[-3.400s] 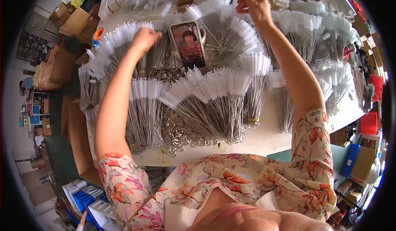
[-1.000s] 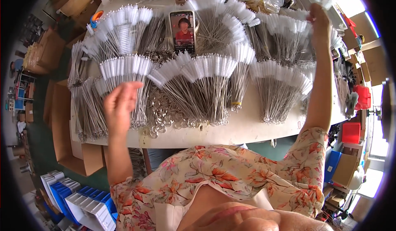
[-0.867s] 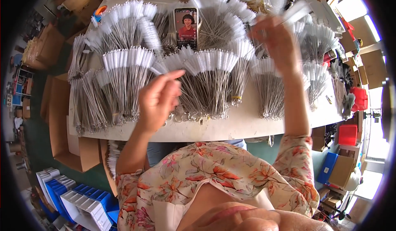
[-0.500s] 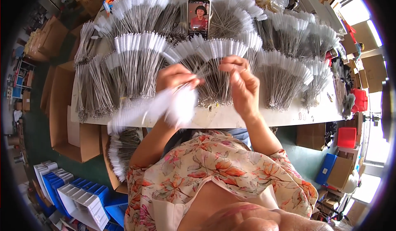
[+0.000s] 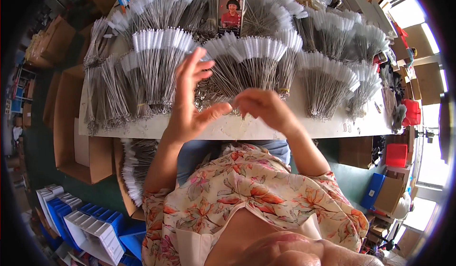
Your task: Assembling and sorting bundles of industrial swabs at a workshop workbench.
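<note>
My left hand (image 5: 190, 102) is raised over the front of the table, open, with its fingers apart and nothing in it. My right hand (image 5: 266, 109) is bent inward beside it, its fingers pointing left close to the left thumb; they are slightly blurred, and whether they hold anything is hidden. Behind the hands lies a heap of small shiny metal pieces (image 5: 204, 95). Bundles of thin wire brushes with white bristles stand behind both hands, one bundle (image 5: 161, 66) left of centre and another (image 5: 261, 59) right of centre.
A phone (image 5: 231, 14) playing a video stands upright among the brushes. More brush bundles (image 5: 327, 81) line the white table (image 5: 308, 129) on the right. Below its left edge are a cardboard box (image 5: 76, 157), a box of brushes (image 5: 137, 171) and blue and white bins (image 5: 95, 228).
The white-bristled brushes have left my left hand, which has opened and turned upright. My right hand has come down and inward from its raised pinch.
</note>
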Demonstrator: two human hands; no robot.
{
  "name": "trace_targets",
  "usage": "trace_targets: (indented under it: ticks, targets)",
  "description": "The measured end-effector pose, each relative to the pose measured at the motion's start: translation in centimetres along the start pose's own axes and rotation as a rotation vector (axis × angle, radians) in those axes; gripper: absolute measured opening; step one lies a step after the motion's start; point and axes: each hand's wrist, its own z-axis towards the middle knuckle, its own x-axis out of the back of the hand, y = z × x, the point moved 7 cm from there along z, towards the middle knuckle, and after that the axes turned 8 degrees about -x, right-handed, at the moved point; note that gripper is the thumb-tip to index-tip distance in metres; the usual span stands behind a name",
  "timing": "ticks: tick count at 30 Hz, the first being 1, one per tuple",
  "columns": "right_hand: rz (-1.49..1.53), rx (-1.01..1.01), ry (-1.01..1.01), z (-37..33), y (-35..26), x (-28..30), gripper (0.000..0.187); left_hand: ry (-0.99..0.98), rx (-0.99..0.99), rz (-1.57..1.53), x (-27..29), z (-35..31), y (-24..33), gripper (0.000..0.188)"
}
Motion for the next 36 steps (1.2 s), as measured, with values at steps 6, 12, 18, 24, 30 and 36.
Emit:
trace_targets:
  ticks: [6, 12, 18, 24, 30, 36]
  targets:
    - [-0.108, -0.001, -0.036, -0.8, 1.0, -2.1, 0.012, -0.260, 0.272, -0.436, -5.0, -3.4, -1.1, 0.081]
    - [0.214, -0.212, -0.369, -2.2, 2.3, -3.4, 0.020, -0.323, 0.069, -0.050, -3.5, -4.0, 0.8, 0.018]
    - [0.253, -0.422, -0.520, -3.5, 3.1, -2.5, 0.018, -0.274, -0.109, -0.033, -4.7, -5.3, 2.1, 0.020]
    - [-0.807, -0.075, 0.009, -4.0, 3.8, 2.3, 0.017, -0.364, 0.239, 0.461, -3.6, -9.3, -6.9, 0.019]
    - [-1.135, 0.033, 0.151, -5.0, 8.0, 1.6, 0.005, -0.376, 0.115, 0.744, -4.6, -8.6, -7.2, 0.014]
    - [-1.098, -0.081, 0.097, -5.2, 9.1, 0.7, 0.009, -0.355, 0.163, 0.627, -4.1, -7.9, -7.1, 0.010]
